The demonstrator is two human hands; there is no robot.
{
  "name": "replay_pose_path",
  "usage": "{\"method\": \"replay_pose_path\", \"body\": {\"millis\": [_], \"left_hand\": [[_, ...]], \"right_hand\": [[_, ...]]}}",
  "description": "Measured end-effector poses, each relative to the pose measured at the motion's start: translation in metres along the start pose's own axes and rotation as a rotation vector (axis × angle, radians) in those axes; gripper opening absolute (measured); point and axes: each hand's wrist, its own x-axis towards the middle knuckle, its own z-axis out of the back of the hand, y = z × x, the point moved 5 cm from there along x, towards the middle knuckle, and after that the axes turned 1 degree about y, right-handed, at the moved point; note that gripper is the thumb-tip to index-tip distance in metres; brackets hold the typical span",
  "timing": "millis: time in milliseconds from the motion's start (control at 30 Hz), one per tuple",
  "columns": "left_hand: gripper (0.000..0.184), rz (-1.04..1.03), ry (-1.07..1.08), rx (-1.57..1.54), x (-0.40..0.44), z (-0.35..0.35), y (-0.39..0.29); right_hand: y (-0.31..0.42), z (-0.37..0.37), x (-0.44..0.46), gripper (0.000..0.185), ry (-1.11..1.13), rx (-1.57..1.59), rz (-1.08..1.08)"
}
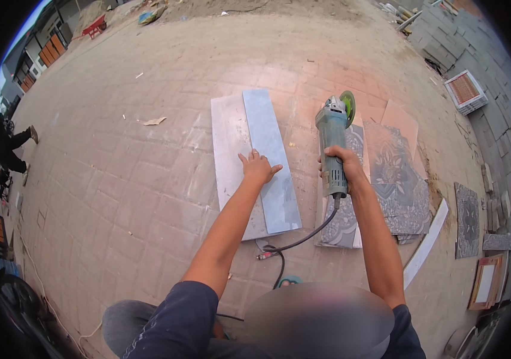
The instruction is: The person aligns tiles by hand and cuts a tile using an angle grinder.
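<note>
My right hand (346, 163) is wrapped round the body of an angle grinder (331, 128), held up with its green disc (347, 107) at the far end. A black power cord (315, 230) runs from its near end down to the ground. My left hand (259, 166) lies with spread fingers on a narrow blue-grey strip of tile (273, 173). That strip rests lengthwise on a wider pale board or tile (228, 137), along its right side. Whether the disc is spinning cannot be told.
Patterned grey tiles (390, 161) lie stacked on the paving at right, beside a long white strip (426, 245). A tile box (466, 90) stands near the block wall (506, 113). Someone's legs (13, 143) show at far left. A red wheelbarrow (95, 27) is in the distance.
</note>
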Motion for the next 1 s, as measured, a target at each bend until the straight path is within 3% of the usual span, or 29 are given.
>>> {"method": "replay_pose_path", "body": {"millis": [33, 100, 167, 267, 333, 367, 500, 567, 800, 867, 1000], "left_hand": [[0.085, -0.001, -0.003, 0.002, -0.003, -0.002, 0.0], [0.077, -0.196, -0.252, -0.32, -0.024, 0.022, -0.009], [0.09, -0.319, -0.178, -0.854, -0.072, 0.051, -0.029], [0.106, -0.482, -0.136, -0.901, -0.117, 0.074, -0.058], [0.113, -0.762, -0.49, -0.725, -0.135, 0.095, -0.073], [0.115, -0.672, -0.428, -0.703, -0.129, 0.09, -0.073], [0.116, -0.657, -0.492, -0.691, -0.122, 0.086, -0.062], [0.115, -0.671, -0.463, -0.539, -0.119, 0.09, -0.059], [0.113, -0.667, -0.519, -0.609, -0.116, 0.084, -0.068], [0.106, -0.687, -0.379, -0.528, -0.113, 0.083, -0.062], [0.093, -0.578, -0.427, -0.381, -0.067, 0.031, -0.013]], "right_hand": [[-0.001, -0.001, 0.0, 0.039, 0.003, -0.006, -0.005], [-0.005, -0.003, 0.002, 0.039, 0.004, -0.007, -0.01], [-0.007, -0.007, 0.009, 0.036, 0.017, 0.037, -0.028], [-0.004, -0.029, 0.011, 0.033, 0.112, 0.212, -0.059], [-0.007, -0.035, 0.028, 0.032, 0.149, 0.228, -0.061], [-0.011, -0.039, 0.037, 0.03, 0.184, 0.25, -0.068], [-0.014, -0.05, 0.052, 0.026, 0.217, 0.217, -0.054], [-0.009, -0.054, 0.051, 0.024, 0.195, 0.181, -0.044], [-0.009, -0.046, 0.052, 0.02, 0.05, 0.092, -0.047], [-0.008, -0.045, 0.055, 0.023, 0.023, 0.083, -0.036], [-0.009, -0.039, 0.066, 0.023, -0.004, -0.008, -0.064]]}}
